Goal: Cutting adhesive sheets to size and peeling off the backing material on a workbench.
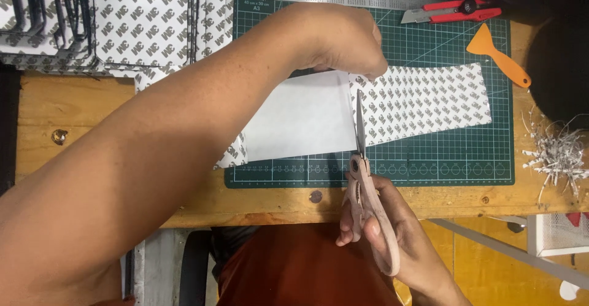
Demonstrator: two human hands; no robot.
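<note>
Head view: left hand [334, 39] pins the patterned adhesive sheet [423, 100] at its far edge, right hand's [383, 229] grip closed around pink-handled scissors [362, 177]; keep blades square, sheet taut.

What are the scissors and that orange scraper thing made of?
The scissors in the right hand look like shiny grey metal blades with smooth pinkish plastic handles. The orange scraper seems to be plastic: one even, matte colour, moulded in one piece.
</note>
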